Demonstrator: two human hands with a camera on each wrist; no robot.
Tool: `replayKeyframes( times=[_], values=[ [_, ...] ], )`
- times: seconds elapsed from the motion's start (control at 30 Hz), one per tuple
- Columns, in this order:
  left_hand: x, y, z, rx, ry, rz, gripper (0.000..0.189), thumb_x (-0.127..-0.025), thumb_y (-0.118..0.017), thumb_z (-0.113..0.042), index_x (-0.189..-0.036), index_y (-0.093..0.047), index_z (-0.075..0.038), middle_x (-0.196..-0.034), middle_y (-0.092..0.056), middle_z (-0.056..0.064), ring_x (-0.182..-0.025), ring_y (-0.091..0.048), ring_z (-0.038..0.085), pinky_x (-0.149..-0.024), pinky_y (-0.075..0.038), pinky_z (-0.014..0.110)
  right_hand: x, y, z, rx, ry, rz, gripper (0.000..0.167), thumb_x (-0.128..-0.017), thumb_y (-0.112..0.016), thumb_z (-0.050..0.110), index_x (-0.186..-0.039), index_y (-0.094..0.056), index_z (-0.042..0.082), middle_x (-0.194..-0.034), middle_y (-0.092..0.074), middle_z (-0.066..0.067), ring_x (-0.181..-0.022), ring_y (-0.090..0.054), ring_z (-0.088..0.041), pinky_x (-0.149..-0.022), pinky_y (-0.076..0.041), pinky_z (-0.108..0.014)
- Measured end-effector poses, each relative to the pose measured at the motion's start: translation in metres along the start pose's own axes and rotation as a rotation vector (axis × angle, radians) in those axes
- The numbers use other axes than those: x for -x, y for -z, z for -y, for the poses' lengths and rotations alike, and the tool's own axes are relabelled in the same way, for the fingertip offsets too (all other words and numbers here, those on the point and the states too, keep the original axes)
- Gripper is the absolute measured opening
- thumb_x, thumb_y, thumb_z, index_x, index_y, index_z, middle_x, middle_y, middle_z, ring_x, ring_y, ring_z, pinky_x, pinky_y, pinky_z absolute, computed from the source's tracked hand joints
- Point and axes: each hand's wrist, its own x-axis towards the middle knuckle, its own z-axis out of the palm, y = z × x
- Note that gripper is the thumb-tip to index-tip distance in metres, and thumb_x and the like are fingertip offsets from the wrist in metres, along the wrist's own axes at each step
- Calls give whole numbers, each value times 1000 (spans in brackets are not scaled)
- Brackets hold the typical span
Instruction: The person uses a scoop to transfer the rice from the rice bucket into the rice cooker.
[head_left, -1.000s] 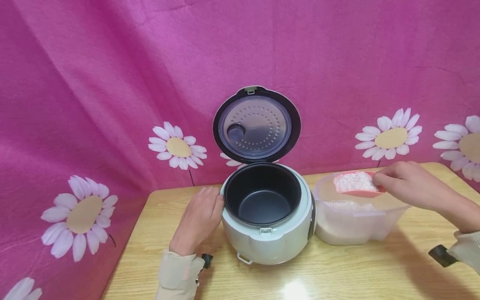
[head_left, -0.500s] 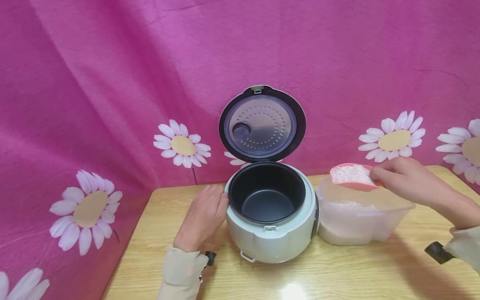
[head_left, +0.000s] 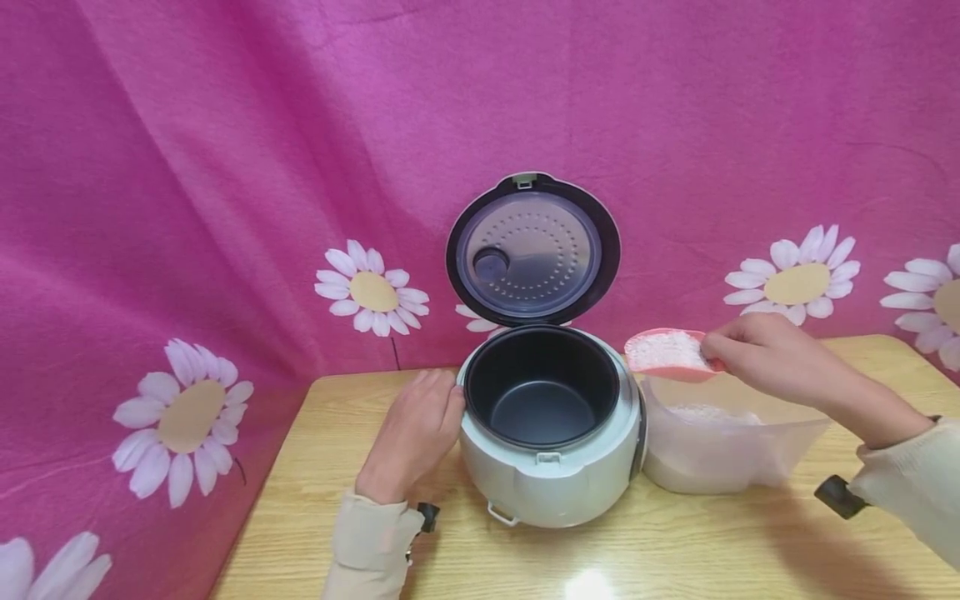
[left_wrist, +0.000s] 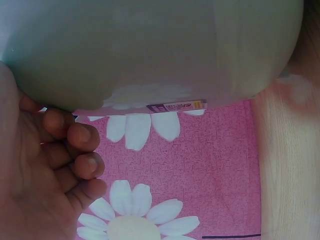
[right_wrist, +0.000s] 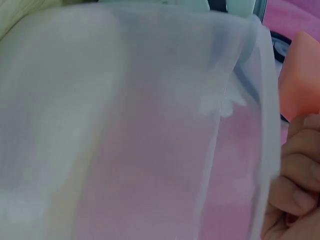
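Across the wood-grain worktop [head_left: 510,558] we see the rice cooker [head_left: 551,496] towards the back edge, left of its middle. The translucent tub [head_left: 723,462] stands just beside it, nearer the back right corner, with plenty of white contents [head_left: 708,414] left inside. The cooker's lid [head_left: 540,254] is already up, and its inner pot [head_left: 543,412] shows a bare dark base. Of the hands, our left hand [head_left: 412,429] rests at the cooker's left rim, fingers half-curled; we cannot tell whether it grips. Our right hand [head_left: 768,354] pinches the pink scoop [head_left: 667,375] by its handle above the tub's left end. The scoop is filled; we judge its white load [head_left: 663,348] not yet emptied.
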Motion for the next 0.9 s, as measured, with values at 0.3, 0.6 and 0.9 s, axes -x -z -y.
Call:
replayKeyframes(
  times=[0.3,0.6,0.9],
  values=[
    [0,1,-1,3,20,9,15,-102,-53,-20,-91,-61,-13,-80,-57,0,-80,-51,14,-77,-50,31,-15,-13,26,-28,26,27,35,-92,-55,18,-58,-49,15,-57,-31,8,-52,-29,-5,-51,-28,-27],
    [0,0,-1,-9,-17,3,15,-102,-53,-19,-90,-60,-12,-79,-56,0,-81,-52,15,-77,-50,31,-21,-23,40,-37,41,62,33,-91,-59,20,-59,-57,17,-54,-34,9,-53,-33,-7,-53,-30,-26],
    [0,1,0,-53,-18,-1,17,-102,-54,-20,-87,-59,-14,-77,-53,-1,-78,-48,13,-77,-47,30,-29,-29,59,-21,65,77,35,-94,-57,25,-60,-61,17,-54,-35,10,-55,-34,-9,-52,-30,-27]
  ],
)
